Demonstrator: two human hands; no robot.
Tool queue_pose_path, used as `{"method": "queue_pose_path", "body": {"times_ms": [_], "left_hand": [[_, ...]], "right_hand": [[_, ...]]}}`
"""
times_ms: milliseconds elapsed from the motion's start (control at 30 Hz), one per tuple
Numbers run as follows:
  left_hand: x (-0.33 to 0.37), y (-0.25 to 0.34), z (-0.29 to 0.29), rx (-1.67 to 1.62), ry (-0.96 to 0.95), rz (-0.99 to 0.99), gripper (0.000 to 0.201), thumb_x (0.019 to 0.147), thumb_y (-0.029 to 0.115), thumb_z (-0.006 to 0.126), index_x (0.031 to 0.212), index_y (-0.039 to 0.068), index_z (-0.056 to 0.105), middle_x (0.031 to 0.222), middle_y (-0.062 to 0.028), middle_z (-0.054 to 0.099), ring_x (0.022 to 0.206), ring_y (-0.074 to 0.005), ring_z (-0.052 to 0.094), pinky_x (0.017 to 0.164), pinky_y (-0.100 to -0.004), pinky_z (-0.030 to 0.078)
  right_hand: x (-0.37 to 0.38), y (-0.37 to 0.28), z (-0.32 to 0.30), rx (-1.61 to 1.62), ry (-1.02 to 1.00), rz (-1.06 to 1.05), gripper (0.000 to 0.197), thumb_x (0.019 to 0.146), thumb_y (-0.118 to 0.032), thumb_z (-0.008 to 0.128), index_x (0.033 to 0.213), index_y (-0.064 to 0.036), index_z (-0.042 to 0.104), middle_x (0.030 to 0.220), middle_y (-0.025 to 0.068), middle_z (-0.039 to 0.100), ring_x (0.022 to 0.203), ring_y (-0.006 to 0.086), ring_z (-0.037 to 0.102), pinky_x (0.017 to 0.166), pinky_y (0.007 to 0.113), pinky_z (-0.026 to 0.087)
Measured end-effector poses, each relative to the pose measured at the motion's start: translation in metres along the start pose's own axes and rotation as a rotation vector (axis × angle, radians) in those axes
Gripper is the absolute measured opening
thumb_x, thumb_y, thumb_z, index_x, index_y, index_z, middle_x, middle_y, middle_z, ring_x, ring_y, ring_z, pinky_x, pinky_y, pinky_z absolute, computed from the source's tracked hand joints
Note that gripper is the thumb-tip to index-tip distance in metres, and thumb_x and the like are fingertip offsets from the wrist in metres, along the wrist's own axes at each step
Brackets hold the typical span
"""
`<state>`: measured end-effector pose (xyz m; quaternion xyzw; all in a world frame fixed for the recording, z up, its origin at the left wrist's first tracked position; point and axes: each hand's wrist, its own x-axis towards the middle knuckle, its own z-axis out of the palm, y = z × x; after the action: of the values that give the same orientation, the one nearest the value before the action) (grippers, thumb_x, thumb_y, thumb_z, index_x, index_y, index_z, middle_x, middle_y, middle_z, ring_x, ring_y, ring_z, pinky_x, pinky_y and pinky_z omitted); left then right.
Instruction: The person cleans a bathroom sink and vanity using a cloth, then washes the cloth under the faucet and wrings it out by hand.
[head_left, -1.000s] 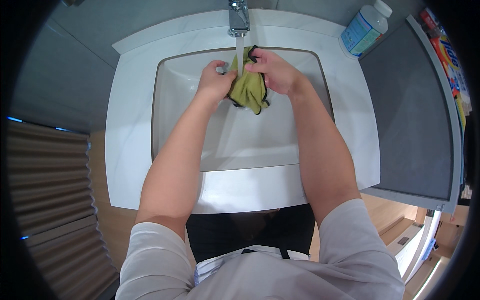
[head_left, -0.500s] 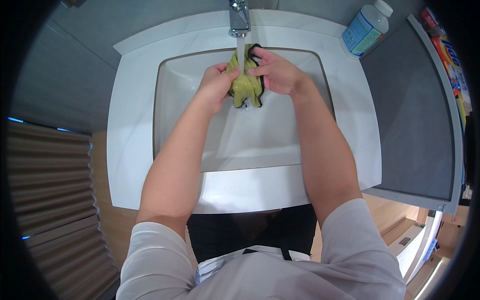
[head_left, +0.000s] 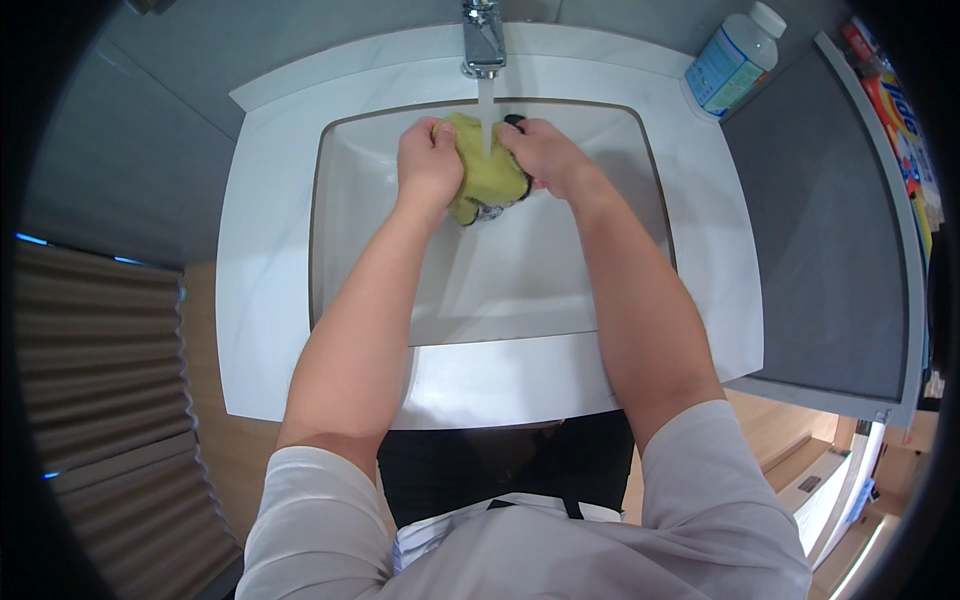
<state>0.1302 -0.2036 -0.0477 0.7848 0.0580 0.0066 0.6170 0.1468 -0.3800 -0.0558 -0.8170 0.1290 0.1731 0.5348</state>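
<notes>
A wet yellow-green cloth (head_left: 488,178) with a dark edging is stretched between my two hands under the running faucet (head_left: 484,45). My left hand (head_left: 430,165) grips its left side, the thumb lying on top. On the other side my right hand (head_left: 543,157) pinches the cloth near its dark edge, with the fingers partly hidden beneath. Water falls onto the middle of the cloth, and some splashes below its lower edge. Both hands are over the white sink basin (head_left: 500,290), close to its back wall.
A white countertop (head_left: 260,270) surrounds the basin. At its back right corner stands a white-capped bottle (head_left: 732,62) with a blue and green label. A grey cabinet panel (head_left: 825,230) rises beside the counter on the right, with colourful packages behind it. A pleated brown curtain (head_left: 100,380) hangs at the left.
My hands have shifted their holds on the cloth. It was bunched and hanging in folds, and is now spread wider and flatter. My left hand has turned and moved slightly left.
</notes>
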Motion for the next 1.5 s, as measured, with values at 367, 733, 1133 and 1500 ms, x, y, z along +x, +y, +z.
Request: {"method": "queue_pose_path", "body": {"times_ms": [367, 733, 1133, 1500], "left_hand": [[0.004, 0.002, -0.011, -0.191, 0.003, -0.17, 0.031, 0.1, 0.024, 0.06, 0.097, -0.006, 0.066, 0.085, -0.0111, 0.067, 0.075, -0.0194, 0.059, 0.072, -0.0369, 0.049], [-0.004, 0.009, -0.007, 0.03, -0.257, -0.35, 0.048, 0.091, 0.023, 0.064, 0.132, 0.003, 0.051, 0.108, -0.0125, 0.066, 0.096, -0.0239, 0.065, 0.079, -0.0377, 0.054], [-0.004, -0.002, -0.013, 0.326, -0.541, -0.071, 0.051, 0.076, 0.004, 0.073, 0.125, 0.009, 0.06, 0.101, -0.0089, 0.067, 0.088, -0.0165, 0.063, 0.073, -0.0301, 0.051], [0.0, 0.009, -0.016, -0.046, -0.107, -0.242, 0.037, 0.074, 0.0, 0.075, 0.109, 0.001, 0.065, 0.09, -0.0099, 0.067, 0.077, -0.018, 0.064, 0.067, -0.0322, 0.052]], "right_hand": [[-0.026, -0.018, 0.012, 0.695, -0.457, 0.067, 0.035, 0.095, -0.012, 0.068, 0.125, 0.001, 0.054, 0.117, 0.0169, 0.064, 0.1, 0.0272, 0.067, 0.087, 0.043, 0.058], [-0.004, -0.006, -0.016, 1.067, -0.2, 0.187, 0.021, 0.093, -0.005, 0.065, 0.111, 0.0057, 0.06, 0.111, 0.0168, 0.065, 0.1, 0.0288, 0.067, 0.09, 0.04, 0.057], [-0.002, 0.008, -0.039, 0.795, -0.218, 0.053, 0.031, 0.092, -0.012, 0.069, 0.114, 0.0065, 0.057, 0.11, 0.0156, 0.065, 0.101, 0.0276, 0.066, 0.089, 0.041, 0.056], [-0.012, 0.006, -0.037, -0.078, -0.238, -0.145, 0.043, 0.075, -0.004, 0.079, 0.117, -0.0016, 0.068, 0.114, 0.0097, 0.067, 0.099, 0.02, 0.065, 0.087, 0.036, 0.053]]}}
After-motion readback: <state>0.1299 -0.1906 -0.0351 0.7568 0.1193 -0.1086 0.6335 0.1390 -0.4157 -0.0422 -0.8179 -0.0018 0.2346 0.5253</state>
